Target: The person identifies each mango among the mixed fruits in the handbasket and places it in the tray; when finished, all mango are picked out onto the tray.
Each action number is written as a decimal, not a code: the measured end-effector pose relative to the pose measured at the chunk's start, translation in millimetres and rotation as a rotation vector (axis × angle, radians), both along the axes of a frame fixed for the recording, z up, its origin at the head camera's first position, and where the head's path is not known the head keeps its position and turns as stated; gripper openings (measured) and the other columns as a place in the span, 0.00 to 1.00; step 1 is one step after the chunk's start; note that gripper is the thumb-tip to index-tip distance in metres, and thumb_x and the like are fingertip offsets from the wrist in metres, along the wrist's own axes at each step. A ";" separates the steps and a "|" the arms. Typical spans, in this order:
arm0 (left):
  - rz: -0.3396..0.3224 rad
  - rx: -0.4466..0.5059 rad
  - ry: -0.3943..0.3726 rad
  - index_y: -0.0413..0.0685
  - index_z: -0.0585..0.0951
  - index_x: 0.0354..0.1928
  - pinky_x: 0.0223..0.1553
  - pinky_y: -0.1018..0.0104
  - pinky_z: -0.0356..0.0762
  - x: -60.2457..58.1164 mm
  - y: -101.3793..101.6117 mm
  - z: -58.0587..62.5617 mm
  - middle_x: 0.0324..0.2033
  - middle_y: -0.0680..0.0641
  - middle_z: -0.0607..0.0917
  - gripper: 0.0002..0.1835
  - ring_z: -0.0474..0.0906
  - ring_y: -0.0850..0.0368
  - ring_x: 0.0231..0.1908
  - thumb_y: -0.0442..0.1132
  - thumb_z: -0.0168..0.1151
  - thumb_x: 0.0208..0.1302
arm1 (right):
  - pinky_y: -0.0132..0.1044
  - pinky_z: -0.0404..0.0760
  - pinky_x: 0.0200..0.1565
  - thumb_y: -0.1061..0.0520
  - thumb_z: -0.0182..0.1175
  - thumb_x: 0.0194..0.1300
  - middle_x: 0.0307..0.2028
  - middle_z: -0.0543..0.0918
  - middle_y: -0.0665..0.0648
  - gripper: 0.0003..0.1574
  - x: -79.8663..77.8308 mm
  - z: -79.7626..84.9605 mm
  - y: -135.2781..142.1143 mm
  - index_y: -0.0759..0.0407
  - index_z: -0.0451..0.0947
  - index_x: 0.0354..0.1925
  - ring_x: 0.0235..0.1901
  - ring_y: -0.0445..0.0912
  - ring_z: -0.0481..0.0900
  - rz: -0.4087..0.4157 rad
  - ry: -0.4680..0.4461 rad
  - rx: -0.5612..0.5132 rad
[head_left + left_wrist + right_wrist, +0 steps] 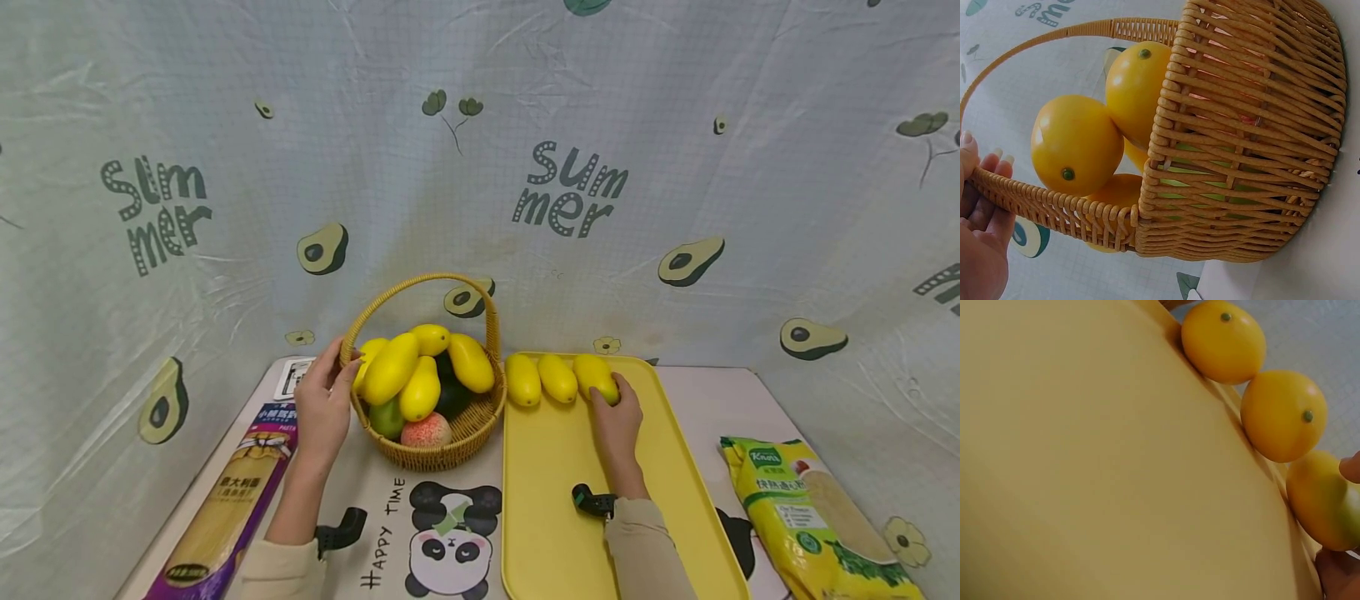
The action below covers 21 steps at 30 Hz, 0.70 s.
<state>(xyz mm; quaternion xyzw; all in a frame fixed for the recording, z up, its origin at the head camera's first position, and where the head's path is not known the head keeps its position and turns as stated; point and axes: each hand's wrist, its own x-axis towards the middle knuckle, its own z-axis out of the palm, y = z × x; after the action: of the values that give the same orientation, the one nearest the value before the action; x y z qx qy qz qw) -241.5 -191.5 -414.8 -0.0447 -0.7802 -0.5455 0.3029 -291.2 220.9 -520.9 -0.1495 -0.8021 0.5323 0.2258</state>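
Observation:
At the left, my left hand (324, 408) grips the side of the handle (1054, 206) of a wicker basket (442, 458). Several yellow mangoes (392, 369) are heaped in the basket, over a pink peach (427, 431), a green fruit (386, 419) and a dark green fruit (451, 392) partly hidden beneath them. My right hand (621, 421) holds a yellow mango with a greenish end (594, 372) at the far edge of the yellow tray (577, 517), thumb on one side and fingers on the other. Two more mangoes (1284, 415) lie beside it in a row.
A purple pack of spaghetti (232, 500) lies at the left, and a yellow Knorr bag (817, 517) at the right. A printed curtain (480, 183) hangs close behind the basket and tray. A panda picture (453, 550) marks the tabletop in front of the basket.

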 end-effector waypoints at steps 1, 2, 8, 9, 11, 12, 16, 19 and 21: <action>-0.001 0.001 0.002 0.54 0.74 0.67 0.55 0.87 0.74 0.0 -0.2 0.0 0.50 0.47 0.82 0.21 0.76 0.72 0.53 0.43 0.53 0.75 | 0.56 0.64 0.73 0.51 0.60 0.69 0.70 0.68 0.65 0.37 -0.1 -0.2 0.0 0.59 0.64 0.72 0.70 0.59 0.64 -0.003 0.002 -0.001; -0.001 0.001 0.003 0.54 0.74 0.67 0.55 0.87 0.74 0.1 -0.3 0.1 0.50 0.47 0.82 0.21 0.76 0.72 0.53 0.43 0.53 0.75 | 0.55 0.64 0.73 0.51 0.60 0.69 0.70 0.69 0.65 0.37 -0.1 -0.4 -0.1 0.59 0.65 0.71 0.70 0.59 0.65 -0.008 0.007 -0.002; 0.001 -0.006 0.004 0.54 0.74 0.68 0.55 0.87 0.73 0.5 -1.1 -0.4 0.50 0.47 0.82 0.21 0.75 0.73 0.53 0.43 0.53 0.75 | 0.54 0.65 0.72 0.53 0.61 0.68 0.66 0.72 0.64 0.32 0.9 -0.1 0.4 0.60 0.70 0.67 0.68 0.57 0.67 -0.056 0.100 0.014; 0.002 -0.007 0.003 0.54 0.74 0.68 0.55 0.86 0.74 0.6 -1.0 -0.5 0.50 0.47 0.82 0.21 0.76 0.72 0.53 0.43 0.53 0.75 | 0.54 0.65 0.72 0.54 0.62 0.68 0.66 0.73 0.63 0.31 1.3 0.6 0.3 0.60 0.71 0.66 0.68 0.57 0.67 -0.060 0.125 0.022; 0.005 -0.009 0.003 0.55 0.74 0.68 0.55 0.86 0.74 0.7 -1.1 -0.5 0.50 0.46 0.82 0.21 0.77 0.70 0.54 0.42 0.53 0.75 | 0.54 0.65 0.72 0.56 0.62 0.68 0.65 0.74 0.64 0.29 2.0 2.6 0.0 0.61 0.73 0.64 0.67 0.58 0.68 -0.057 0.173 0.042; 0.004 -0.008 0.004 0.55 0.74 0.67 0.55 0.86 0.74 0.6 -1.2 -0.5 0.50 0.46 0.82 0.21 0.77 0.69 0.54 0.42 0.53 0.75 | 0.55 0.65 0.72 0.56 0.62 0.68 0.64 0.74 0.64 0.28 2.4 3.8 -0.7 0.61 0.73 0.64 0.67 0.58 0.68 -0.050 0.193 0.055; -0.003 -0.001 0.004 0.56 0.75 0.67 0.54 0.86 0.74 0.5 -0.9 0.3 0.50 0.46 0.82 0.21 0.79 0.59 0.56 0.42 0.53 0.75 | 0.56 0.65 0.71 0.58 0.63 0.66 0.63 0.75 0.66 0.27 4.2 9.7 -4.0 0.64 0.74 0.62 0.66 0.59 0.69 -0.024 0.249 0.109; -0.008 0.007 -0.007 0.57 0.74 0.67 0.55 0.85 0.74 0.5 -1.1 0.5 0.51 0.46 0.81 0.21 0.79 0.55 0.57 0.42 0.53 0.75 | 0.57 0.66 0.70 0.59 0.64 0.66 0.62 0.76 0.66 0.27 6.5 16.9 -8.1 0.64 0.75 0.61 0.66 0.59 0.69 -0.016 0.288 0.134; -0.010 0.010 -0.015 0.57 0.74 0.67 0.56 0.85 0.74 1.2 -1.3 0.9 0.52 0.45 0.81 0.21 0.78 0.56 0.57 0.43 0.53 0.75 | 0.58 0.67 0.69 0.60 0.65 0.65 0.62 0.76 0.65 0.27 7.5 23.5 -11.5 0.64 0.76 0.61 0.65 0.59 0.70 -0.001 0.326 0.151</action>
<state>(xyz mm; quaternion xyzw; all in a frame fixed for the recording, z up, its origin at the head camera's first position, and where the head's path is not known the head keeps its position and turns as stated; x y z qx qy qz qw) -240.3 -192.8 -413.9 -0.0429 -0.7794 -0.5513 0.2946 -283.7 209.4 -497.3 -0.0441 -0.7925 0.4874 0.3639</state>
